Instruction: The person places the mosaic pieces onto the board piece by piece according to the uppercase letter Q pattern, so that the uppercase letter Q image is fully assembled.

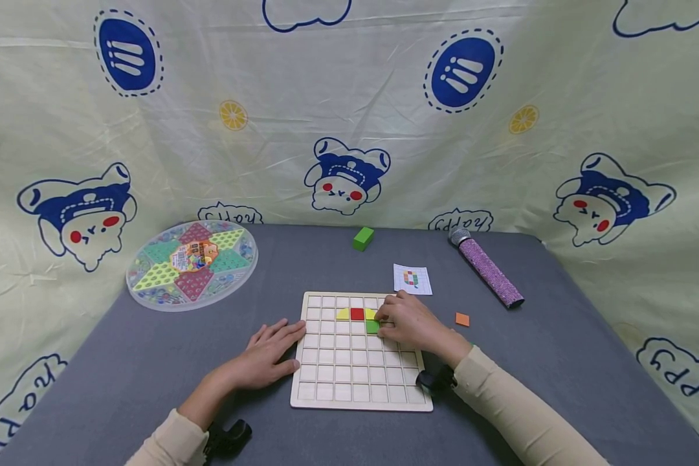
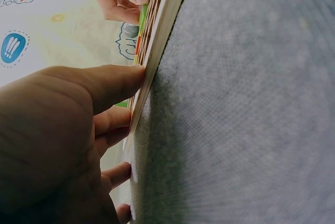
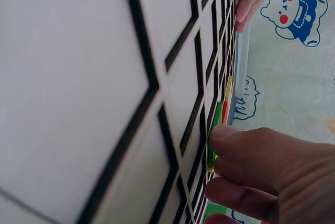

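A pale wooden grid board [image 1: 334, 375] lies on the table. In one of its upper rows sit a red square tile [image 1: 357, 314] and a yellow tile [image 1: 343, 314] on its left; another yellow tile [image 1: 370, 314] is on the right, partly behind fingers. My right hand [image 1: 410, 321] pinches a green square tile [image 1: 372, 327] in the cell below that yellow one; in the right wrist view the thumb is on the green tile [image 3: 217, 116]. With fingers extended, my left hand [image 1: 268, 356] steadies the board's left edge, its thumb [image 2: 123, 81] touching the side in the left wrist view.
Behind the board stands a green block [image 1: 363, 239], and a card with a coloured pattern [image 1: 412, 291] lies near its top right corner. An orange tile [image 1: 462, 319] and a glittery purple microphone [image 1: 492, 272] are to the right. A round star-patterned game board [image 1: 192, 265] lies at left.
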`<control>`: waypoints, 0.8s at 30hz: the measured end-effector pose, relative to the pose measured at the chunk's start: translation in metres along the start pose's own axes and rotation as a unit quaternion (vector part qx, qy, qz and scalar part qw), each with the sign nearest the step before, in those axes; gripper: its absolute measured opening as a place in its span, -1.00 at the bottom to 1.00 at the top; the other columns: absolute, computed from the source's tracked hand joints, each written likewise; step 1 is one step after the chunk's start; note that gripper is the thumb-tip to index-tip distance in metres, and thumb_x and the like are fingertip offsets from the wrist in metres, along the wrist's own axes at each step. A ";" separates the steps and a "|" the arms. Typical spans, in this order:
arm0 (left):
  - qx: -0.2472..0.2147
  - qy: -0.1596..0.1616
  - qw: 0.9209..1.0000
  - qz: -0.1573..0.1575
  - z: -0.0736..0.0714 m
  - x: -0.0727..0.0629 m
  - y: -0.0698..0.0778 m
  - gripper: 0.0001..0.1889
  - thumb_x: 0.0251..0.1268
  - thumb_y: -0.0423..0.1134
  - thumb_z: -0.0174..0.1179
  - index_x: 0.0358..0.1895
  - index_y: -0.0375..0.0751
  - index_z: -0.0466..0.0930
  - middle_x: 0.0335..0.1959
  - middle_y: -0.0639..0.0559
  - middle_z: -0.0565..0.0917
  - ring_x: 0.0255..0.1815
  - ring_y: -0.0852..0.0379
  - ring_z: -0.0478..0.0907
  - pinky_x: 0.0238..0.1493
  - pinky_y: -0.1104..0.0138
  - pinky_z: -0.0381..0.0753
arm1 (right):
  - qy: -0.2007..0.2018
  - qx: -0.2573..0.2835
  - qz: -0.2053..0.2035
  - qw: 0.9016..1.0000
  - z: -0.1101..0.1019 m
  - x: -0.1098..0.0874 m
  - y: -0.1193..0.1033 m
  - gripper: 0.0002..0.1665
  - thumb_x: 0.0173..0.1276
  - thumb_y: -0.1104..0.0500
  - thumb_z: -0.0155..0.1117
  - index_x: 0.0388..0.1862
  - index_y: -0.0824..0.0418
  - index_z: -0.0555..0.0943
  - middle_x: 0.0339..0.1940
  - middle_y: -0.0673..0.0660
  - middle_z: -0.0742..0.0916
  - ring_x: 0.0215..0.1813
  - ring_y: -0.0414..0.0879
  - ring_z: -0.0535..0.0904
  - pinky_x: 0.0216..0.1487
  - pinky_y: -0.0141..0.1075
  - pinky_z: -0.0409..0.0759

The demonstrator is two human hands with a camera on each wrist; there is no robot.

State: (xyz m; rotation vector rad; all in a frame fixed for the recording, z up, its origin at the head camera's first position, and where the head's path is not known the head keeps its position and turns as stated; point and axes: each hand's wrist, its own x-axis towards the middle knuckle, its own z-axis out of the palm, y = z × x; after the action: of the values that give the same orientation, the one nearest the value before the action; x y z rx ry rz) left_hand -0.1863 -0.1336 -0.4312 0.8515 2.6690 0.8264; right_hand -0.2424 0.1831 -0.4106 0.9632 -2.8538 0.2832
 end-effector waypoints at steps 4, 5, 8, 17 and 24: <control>0.002 0.000 1.000 0.000 0.000 0.000 0.000 -0.36 0.39 -0.12 0.04 0.47 -0.17 0.08 0.50 -0.07 0.14 0.53 -0.25 -0.10 0.39 -0.28 -0.22 | -0.004 0.000 0.007 1.000 0.000 -0.001 0.000 -0.73 0.05 0.05 0.47 -0.23 0.08 0.74 -0.27 -0.03 0.70 -0.26 -0.18 0.40 -0.28 -0.35 0.33; 0.003 -0.001 1.000 0.000 0.000 0.000 0.000 -0.35 0.39 -0.12 0.04 0.47 -0.17 0.08 0.50 -0.07 0.14 0.53 -0.25 -0.10 0.39 -0.28 -0.22 | -0.003 0.000 0.009 1.000 0.000 -0.001 -0.001 -0.72 0.05 0.06 0.47 -0.23 0.08 0.74 -0.27 -0.03 0.69 -0.26 -0.18 0.40 -0.28 -0.35 0.33; 0.002 0.000 1.000 0.000 0.000 0.000 0.000 -0.35 0.39 -0.12 0.04 0.47 -0.18 0.09 0.50 -0.07 0.14 0.53 -0.25 -0.09 0.39 -0.29 -0.22 | -0.001 0.000 0.019 1.000 -0.001 -0.002 -0.002 -0.71 0.05 0.05 0.47 -0.22 0.08 0.74 -0.26 -0.03 0.69 -0.27 -0.18 0.40 -0.27 -0.35 0.33; 0.004 0.004 1.000 0.002 0.001 0.000 -0.001 -0.36 0.39 -0.12 0.04 0.47 -0.17 0.09 0.50 -0.07 0.15 0.53 -0.25 -0.09 0.39 -0.29 -0.22 | 0.015 0.007 0.053 0.998 -0.015 -0.013 0.000 -0.69 0.09 0.03 0.44 -0.18 0.09 0.73 -0.21 -0.01 0.69 -0.22 -0.15 0.41 -0.25 -0.31 0.36; -0.002 0.001 1.000 -0.004 0.000 0.000 -0.001 -0.35 0.39 -0.11 0.04 0.47 -0.16 0.09 0.50 -0.06 0.14 0.54 -0.24 -0.10 0.39 -0.28 -0.23 | 0.021 -0.001 0.069 0.997 -0.028 -0.028 0.016 -0.68 0.09 0.06 0.44 -0.17 0.14 0.73 -0.21 0.06 0.69 -0.22 -0.10 0.40 -0.25 -0.26 0.36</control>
State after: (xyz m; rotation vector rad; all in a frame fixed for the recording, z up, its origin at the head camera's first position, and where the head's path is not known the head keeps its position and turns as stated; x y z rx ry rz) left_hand -0.1866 -0.1341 -0.4314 0.8399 2.6707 0.8307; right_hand -0.2284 0.2182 -0.3904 0.7520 -2.8855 0.3097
